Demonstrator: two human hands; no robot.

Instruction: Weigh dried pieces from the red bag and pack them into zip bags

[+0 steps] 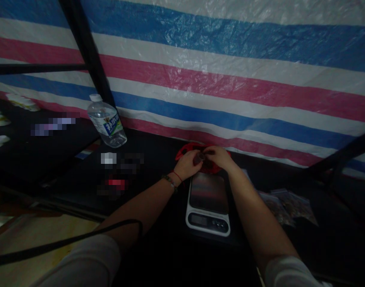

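Note:
My left hand (188, 164), with a beaded bracelet and a red cord at the wrist, is closed around a small dark brown cup-like piece (199, 158). Right beside it, my right hand (219, 158) has its fingers bent together over a red bag (184, 149). Whatever those fingertips pinch is hidden or too small to name. The bag lies open behind a white kitchen scale (208, 229), with dark contents partly covered by my hands. The scale's metal plate (209, 193) sits just below both hands.
A clear plastic bottle (107, 123) stands at the left by a black metal post (94, 59). Clear bags with small contents (298, 207) lie right of my right forearm. A striped plastic sheet (230, 91) hangs behind the black table. A black strap (110, 227) crosses my left arm.

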